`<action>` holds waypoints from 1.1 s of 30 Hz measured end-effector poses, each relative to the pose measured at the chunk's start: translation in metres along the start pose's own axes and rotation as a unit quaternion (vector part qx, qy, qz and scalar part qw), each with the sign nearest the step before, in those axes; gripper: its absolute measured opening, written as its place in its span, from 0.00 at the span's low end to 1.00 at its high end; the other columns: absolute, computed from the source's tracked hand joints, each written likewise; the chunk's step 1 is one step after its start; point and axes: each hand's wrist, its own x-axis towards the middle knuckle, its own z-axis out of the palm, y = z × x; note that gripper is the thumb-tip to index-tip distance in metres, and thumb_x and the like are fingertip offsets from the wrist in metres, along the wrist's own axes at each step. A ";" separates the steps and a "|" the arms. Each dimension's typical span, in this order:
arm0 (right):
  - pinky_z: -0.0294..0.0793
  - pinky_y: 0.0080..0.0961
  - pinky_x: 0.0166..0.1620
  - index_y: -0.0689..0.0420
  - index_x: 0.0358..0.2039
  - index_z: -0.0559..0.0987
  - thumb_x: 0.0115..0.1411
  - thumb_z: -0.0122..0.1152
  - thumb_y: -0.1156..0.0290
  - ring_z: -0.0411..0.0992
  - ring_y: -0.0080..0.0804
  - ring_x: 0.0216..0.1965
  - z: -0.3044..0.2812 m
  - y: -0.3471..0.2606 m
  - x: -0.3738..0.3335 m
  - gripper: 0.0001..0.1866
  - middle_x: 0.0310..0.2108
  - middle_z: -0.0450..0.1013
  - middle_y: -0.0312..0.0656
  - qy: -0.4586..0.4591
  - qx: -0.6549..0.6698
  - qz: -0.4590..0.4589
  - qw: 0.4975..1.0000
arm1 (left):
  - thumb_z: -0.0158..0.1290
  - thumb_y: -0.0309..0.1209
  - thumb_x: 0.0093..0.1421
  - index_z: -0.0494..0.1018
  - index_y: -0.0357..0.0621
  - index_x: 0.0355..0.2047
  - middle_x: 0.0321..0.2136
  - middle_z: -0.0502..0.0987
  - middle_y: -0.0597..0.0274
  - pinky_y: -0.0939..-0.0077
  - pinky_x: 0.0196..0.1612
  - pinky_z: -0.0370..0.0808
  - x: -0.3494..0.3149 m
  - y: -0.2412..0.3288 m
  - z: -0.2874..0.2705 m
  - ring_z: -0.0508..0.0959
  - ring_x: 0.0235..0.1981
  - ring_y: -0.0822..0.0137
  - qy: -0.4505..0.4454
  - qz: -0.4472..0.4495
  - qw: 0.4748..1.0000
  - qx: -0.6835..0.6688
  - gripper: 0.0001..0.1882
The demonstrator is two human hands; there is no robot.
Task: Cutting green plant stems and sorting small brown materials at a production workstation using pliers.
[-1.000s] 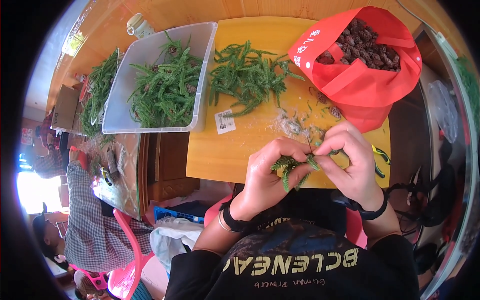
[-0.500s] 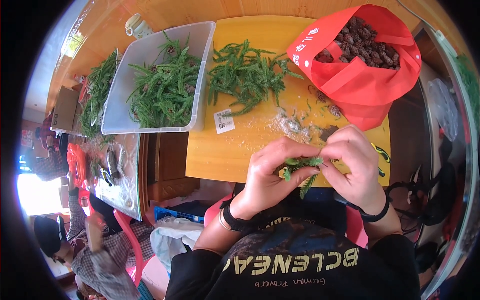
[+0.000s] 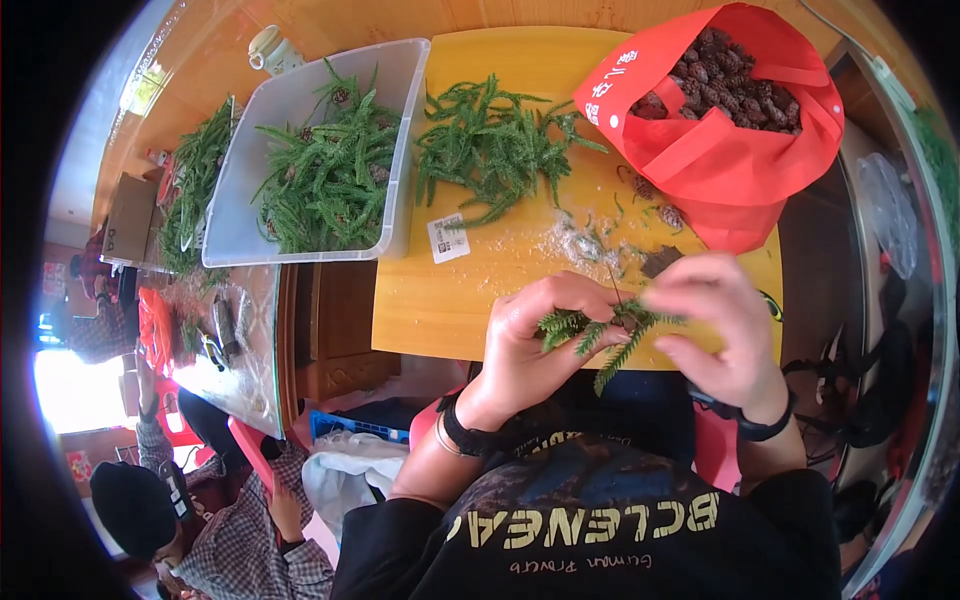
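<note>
A green artificial pine sprig [image 3: 622, 350] is pinched between the thumb and fingers of my left hand [image 3: 540, 335], above the near edge of the yellow table. A thin dark wire [image 3: 614, 285] sticks up from the sprig at my fingertips. To the right, my right hand [image 3: 725, 325] is slightly blurred, its thumb and fingers apart and nothing visible between them. It hovers beside the tips of the sprig. More loose pine sprigs [image 3: 500, 150] lie in a pile farther back on the table.
A translucent bin [image 3: 400, 190] of sprigs with pinecones stands at the left. At back right, a red bag [image 3: 740, 180] holds pinecones [image 3: 735, 85]. White crumbs [image 3: 580, 243], a label card [image 3: 448, 240] and loose pinecones [image 3: 671, 216] dot the yellow table [image 3: 430, 310]. Another person [image 3: 230, 530] sits lower left.
My right hand has come away from the sprig and its fingers have parted. More of the sprig and its upright wire now show. The person at lower left has shifted posture.
</note>
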 end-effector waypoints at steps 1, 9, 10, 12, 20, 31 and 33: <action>0.68 0.29 0.40 0.57 0.38 0.75 0.43 0.63 0.76 0.68 0.40 0.36 -0.003 0.005 -0.007 0.18 0.34 0.68 0.42 0.040 0.022 0.052 0.998 | 0.63 0.19 0.44 0.67 0.41 0.28 0.28 0.76 0.53 0.72 0.35 0.74 0.000 -0.001 -0.002 0.77 0.32 0.63 0.001 0.000 1.000 0.001 0.15; 0.63 0.31 0.50 0.58 0.43 0.67 0.43 0.64 0.76 0.64 0.45 0.47 -0.047 0.089 -0.109 0.25 0.43 0.65 0.47 -0.167 -0.315 0.341 0.870 | 0.63 0.24 0.46 0.64 0.42 0.28 0.24 0.73 0.54 0.66 0.32 0.74 0.001 -0.007 -0.006 0.76 0.29 0.58 -0.050 -0.122 0.928 -0.349 0.16; 0.63 0.32 0.50 0.58 0.43 0.67 0.41 0.65 0.77 0.63 0.46 0.47 -0.048 0.092 -0.113 0.27 0.43 0.65 0.47 -0.149 -0.281 0.365 0.875 | 0.63 0.24 0.46 0.64 0.42 0.28 0.24 0.73 0.54 0.66 0.32 0.74 0.001 -0.008 -0.006 0.76 0.29 0.58 -0.047 -0.122 0.929 -0.347 0.16; 0.63 0.34 0.51 0.58 0.44 0.66 0.40 0.66 0.77 0.62 0.47 0.48 -0.049 0.098 -0.121 0.29 0.43 0.65 0.47 -0.131 -0.243 0.386 0.880 | 0.63 0.25 0.46 0.64 0.44 0.28 0.22 0.72 0.56 0.66 0.29 0.71 0.000 -0.013 -0.005 0.74 0.26 0.60 -0.047 -0.138 0.905 -0.400 0.16; 0.68 0.32 0.47 0.60 0.41 0.66 0.38 0.64 0.81 0.65 0.47 0.43 -0.052 0.112 -0.143 0.26 0.40 0.62 0.48 -0.004 -0.206 0.342 0.917 | 0.60 0.28 0.50 0.62 0.43 0.34 0.29 0.73 0.44 0.71 0.24 0.74 -0.002 -0.030 -0.011 0.76 0.26 0.59 -0.128 -0.108 0.841 -0.515 0.17; 0.61 0.22 0.28 0.62 0.22 0.64 0.47 0.55 0.76 0.61 0.27 0.23 -0.067 0.094 -0.175 0.08 0.25 0.63 0.39 0.021 -0.107 0.376 0.920 | 0.62 0.31 0.49 0.62 0.43 0.33 0.29 0.72 0.46 0.75 0.21 0.73 -0.005 -0.028 -0.016 0.76 0.22 0.62 -0.139 -0.146 0.814 -0.544 0.19; 0.56 0.14 0.21 0.63 0.21 0.67 0.50 0.54 0.74 0.57 0.12 0.17 -0.071 0.081 -0.169 0.07 0.18 0.65 0.32 0.041 0.007 0.419 0.907 | 0.63 0.32 0.47 0.62 0.47 0.28 0.19 0.73 0.51 0.71 0.22 0.67 -0.003 -0.023 -0.016 0.72 0.21 0.59 -0.132 -0.193 0.811 -0.537 0.18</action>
